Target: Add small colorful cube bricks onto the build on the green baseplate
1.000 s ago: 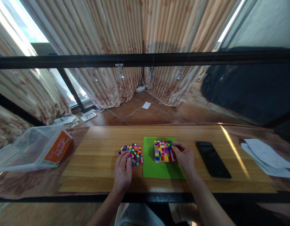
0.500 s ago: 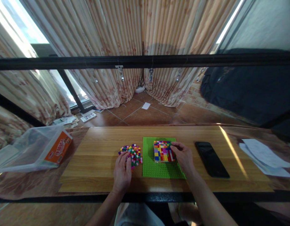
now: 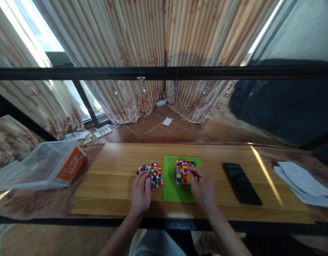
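Observation:
A loose pile of small coloured cubes (image 3: pixel 156 172) lies on the wooden board, left of a green studded baseplate (image 3: pixel 169 190). My left hand (image 3: pixel 140 195) rests at the pile's near left edge, fingers stretched over the cubes and thumb apart. On the baseplate sits a squarish block of many coloured cubes (image 3: pixel 182 170). Over its right side is my right hand (image 3: pixel 203 186), thumb and forefinger pinched together at the block's surface. Whatever is between those fingertips is too small to make out. The hand hides the block's lower right part.
A black phone (image 3: pixel 241 184) lies right of the baseplate, with white papers (image 3: pixel 305 181) beyond it. At the left stands a clear plastic box (image 3: pixel 43 167) with an orange label. A dark metal bar (image 3: pixel 100 73) crosses the view ahead, before the curtains.
My right hand has moved left and nearer to me over the block, from its upper right edge. My left hand stays by the pile. The whole view has shifted slightly.

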Demonstrator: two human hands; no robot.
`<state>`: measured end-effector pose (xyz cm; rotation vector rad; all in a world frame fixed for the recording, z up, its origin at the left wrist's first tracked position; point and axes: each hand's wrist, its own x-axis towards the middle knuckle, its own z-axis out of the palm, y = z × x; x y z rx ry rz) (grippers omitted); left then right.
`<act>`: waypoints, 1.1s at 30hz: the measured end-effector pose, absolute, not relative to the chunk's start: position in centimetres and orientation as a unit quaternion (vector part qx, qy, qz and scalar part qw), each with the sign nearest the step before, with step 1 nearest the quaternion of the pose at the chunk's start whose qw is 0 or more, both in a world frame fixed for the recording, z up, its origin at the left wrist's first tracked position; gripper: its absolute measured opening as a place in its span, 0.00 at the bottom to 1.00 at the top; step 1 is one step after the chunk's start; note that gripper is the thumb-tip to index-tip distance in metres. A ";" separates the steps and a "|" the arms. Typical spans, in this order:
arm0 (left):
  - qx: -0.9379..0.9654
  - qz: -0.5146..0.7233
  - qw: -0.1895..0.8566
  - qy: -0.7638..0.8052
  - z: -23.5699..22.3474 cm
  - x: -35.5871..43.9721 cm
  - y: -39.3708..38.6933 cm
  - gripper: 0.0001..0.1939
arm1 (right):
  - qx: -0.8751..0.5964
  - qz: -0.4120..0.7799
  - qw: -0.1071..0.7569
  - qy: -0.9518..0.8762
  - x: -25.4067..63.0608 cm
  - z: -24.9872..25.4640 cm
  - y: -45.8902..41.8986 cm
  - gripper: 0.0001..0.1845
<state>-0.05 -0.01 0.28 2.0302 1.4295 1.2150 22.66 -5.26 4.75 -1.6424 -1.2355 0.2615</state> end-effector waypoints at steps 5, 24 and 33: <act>0.731 0.426 0.178 0.503 0.2 -0.1 0.0 0.15 | -0.646 0.052 0.370 -0.666 18.1 5.2 -5.1 0.08; 0.731 0.428 0.185 0.498 0.2 -0.2 -0.1 0.15 | -0.642 0.024 0.176 -0.746 14.8 4.3 -3.4 0.11; 0.739 0.420 0.176 0.496 0.2 -0.2 0.0 0.15 | -0.632 0.095 0.333 -0.694 15.8 5.3 -4.1 0.13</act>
